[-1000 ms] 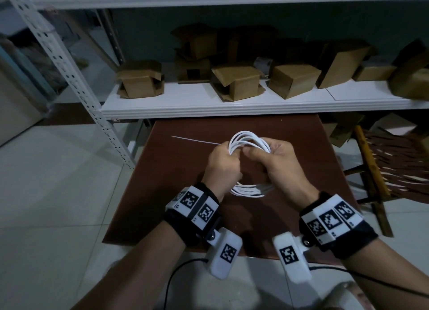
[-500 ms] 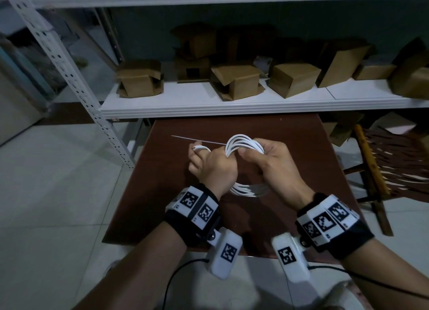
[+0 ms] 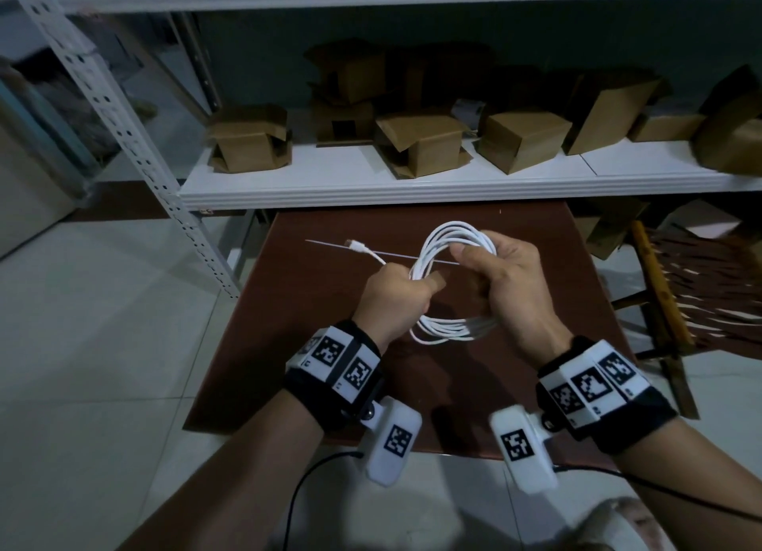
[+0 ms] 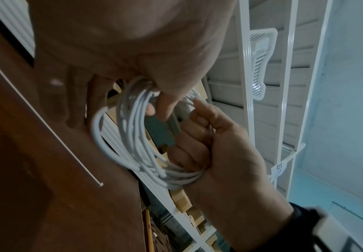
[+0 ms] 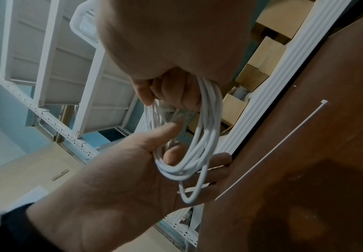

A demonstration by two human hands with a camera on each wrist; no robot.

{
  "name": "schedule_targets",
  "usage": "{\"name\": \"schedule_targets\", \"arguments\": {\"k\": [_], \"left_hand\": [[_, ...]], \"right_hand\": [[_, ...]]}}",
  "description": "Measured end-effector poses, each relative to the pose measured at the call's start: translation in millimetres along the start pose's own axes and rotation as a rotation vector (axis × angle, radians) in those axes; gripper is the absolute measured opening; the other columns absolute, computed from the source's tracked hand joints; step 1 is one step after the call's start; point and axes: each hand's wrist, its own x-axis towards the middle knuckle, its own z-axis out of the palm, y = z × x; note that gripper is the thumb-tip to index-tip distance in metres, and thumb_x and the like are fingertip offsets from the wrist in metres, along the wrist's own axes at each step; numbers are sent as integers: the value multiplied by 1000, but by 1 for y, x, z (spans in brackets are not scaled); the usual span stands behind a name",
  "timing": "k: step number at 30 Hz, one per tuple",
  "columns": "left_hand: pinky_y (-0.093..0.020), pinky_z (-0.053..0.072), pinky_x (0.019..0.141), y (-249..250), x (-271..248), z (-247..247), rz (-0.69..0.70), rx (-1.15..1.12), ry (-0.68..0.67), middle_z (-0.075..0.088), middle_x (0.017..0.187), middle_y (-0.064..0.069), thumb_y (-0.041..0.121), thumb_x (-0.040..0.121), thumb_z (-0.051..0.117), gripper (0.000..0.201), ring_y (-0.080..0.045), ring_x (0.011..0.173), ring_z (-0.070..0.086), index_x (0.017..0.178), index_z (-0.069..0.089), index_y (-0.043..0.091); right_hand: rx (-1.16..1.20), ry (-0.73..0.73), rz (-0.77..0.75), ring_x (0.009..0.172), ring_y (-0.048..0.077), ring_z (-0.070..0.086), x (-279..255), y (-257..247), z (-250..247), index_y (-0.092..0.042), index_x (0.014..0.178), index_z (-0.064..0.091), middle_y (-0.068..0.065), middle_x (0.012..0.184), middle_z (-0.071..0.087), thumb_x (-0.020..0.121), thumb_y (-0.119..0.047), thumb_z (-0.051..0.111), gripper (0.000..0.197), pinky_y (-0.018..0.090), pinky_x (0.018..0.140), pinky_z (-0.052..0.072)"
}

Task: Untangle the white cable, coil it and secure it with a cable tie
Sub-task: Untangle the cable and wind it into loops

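The white cable (image 3: pixel 449 237) is wound into a coil of several loops, held above the brown table (image 3: pixel 288 344). My right hand (image 3: pixel 486 262) grips the coil's right side, fingers curled through the loops (image 4: pixel 133 136). My left hand (image 3: pixel 406 286) pinches the strands at the coil's left side (image 5: pixel 206 136) between thumb and forefinger, its other fingers straighter. The cable's free end with its connector (image 3: pixel 356 245) sticks out to the left of that hand. A thin white cable tie (image 3: pixel 330 244) lies flat on the table beneath the coil (image 4: pixel 42 118) (image 5: pixel 273 148).
Behind the table runs a white shelf (image 3: pixel 412 187) with several cardboard boxes (image 3: pixel 420 142). A perforated metal upright (image 3: pixel 136 138) stands at the left. A wooden chair (image 3: pixel 668 303) is at the right, and the floor is tiled (image 3: pixel 103 344).
The hands have drawn apart. The left hand shifted left, and the connector end now juts out beyond it. The coil stands more open between the hands.
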Motion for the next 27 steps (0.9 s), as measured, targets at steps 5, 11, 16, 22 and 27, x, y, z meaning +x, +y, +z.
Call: {"name": "schedule_targets", "arguments": {"k": [5, 11, 16, 22, 27], "left_hand": [[-36, 56, 84, -7, 2, -1, 31, -121, -28, 76, 93, 4, 50, 70, 88, 52, -17, 88, 73, 108, 63, 24], [-50, 66, 74, 7, -6, -5, -111, -500, -211, 73, 127, -8, 53, 83, 84, 102, -22, 107, 77, 158, 16, 46], [-46, 65, 59, 17, -8, -18, -153, -513, -230, 80, 100, -23, 51, 111, 42, 40, -36, 78, 80, 143, 45, 27], [-26, 59, 63, 5, 0, -13, 71, -317, -8, 80, 89, -12, 14, 106, 56, 20, -15, 67, 71, 102, 76, 11], [-29, 49, 81, 5, 6, -9, 78, -304, 10, 71, 89, -3, 30, 107, 59, 38, -9, 84, 64, 102, 77, -3]], "right_hand": [[49, 47, 39, 39, 11, 29, 5, 2, -2, -21, 64, 66, -2, 47, 37, 97, -7, 65, 36, 20, 40, 26], [64, 166, 31, 40, 9, 31, 8, 2, -7, -18, 72, 67, -5, 48, 39, 98, -10, 65, 27, 20, 40, 26], [93, 229, 43, 42, 14, 29, 13, 6, -12, -19, 73, 67, 0, 51, 37, 98, -11, 65, 26, 23, 43, 26], [119, 197, 39, 40, 12, 27, 14, 7, -14, -18, 77, 70, 1, 53, 35, 98, -11, 65, 23, 19, 40, 24], [189, 126, 62, 39, 10, 25, 12, 5, -14, -19, 76, 67, -1, 51, 34, 100, -10, 62, 26, 18, 41, 23]]}}
